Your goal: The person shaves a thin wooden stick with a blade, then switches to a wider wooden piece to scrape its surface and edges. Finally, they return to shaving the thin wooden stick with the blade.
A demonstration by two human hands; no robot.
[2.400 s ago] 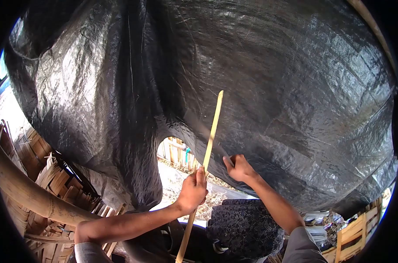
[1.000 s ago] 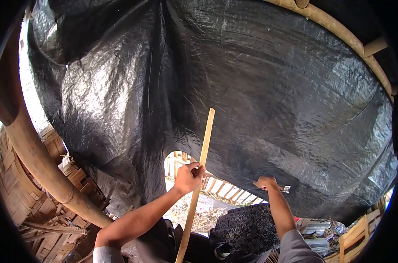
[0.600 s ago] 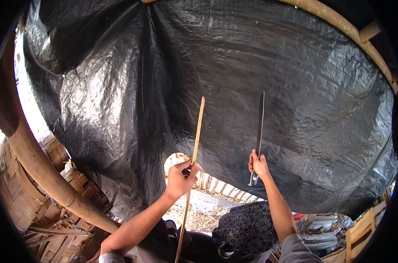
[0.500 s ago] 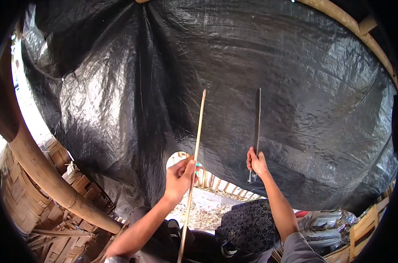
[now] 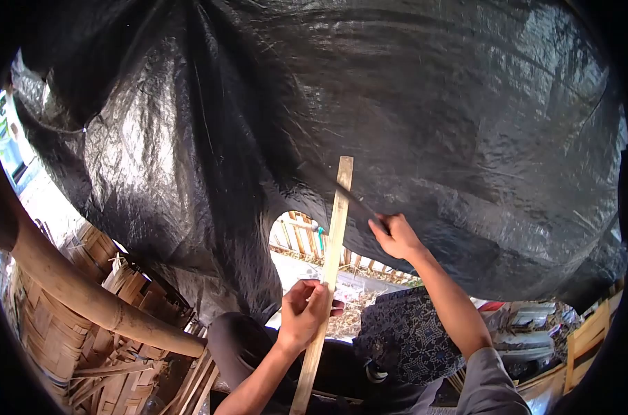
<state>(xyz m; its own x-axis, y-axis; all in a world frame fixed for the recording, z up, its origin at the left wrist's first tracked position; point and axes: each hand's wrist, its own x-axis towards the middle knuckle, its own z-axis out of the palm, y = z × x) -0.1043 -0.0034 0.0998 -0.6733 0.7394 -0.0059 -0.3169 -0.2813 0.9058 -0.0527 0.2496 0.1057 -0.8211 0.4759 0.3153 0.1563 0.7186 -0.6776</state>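
A pale bamboo strip (image 5: pixel 336 238) stands nearly upright in front of me, its broad face turned to view. My left hand (image 5: pixel 304 315) is closed around its lower part, with the thumb against the strip. My right hand (image 5: pixel 397 237) is closed on the handle of a long dark knife (image 5: pixel 357 200). The blade points up and left and crosses the strip near its top; it is blurred, and I cannot tell whether it touches. The knife's handle is mostly hidden by my fingers.
A black plastic sheet (image 5: pixel 425 124) hangs in front, with a hole near its lower middle. A thick bamboo pole (image 5: pixel 93 297) curves along the left, beside woven bamboo panels (image 5: pixel 51 325). A dark patterned cloth (image 5: pixel 411 332) lies below my right arm.
The strip has turned from its narrow edge to its broad face. My right hand has moved left, and the knife has swung from upright to slanting across the strip. My left hand is lower.
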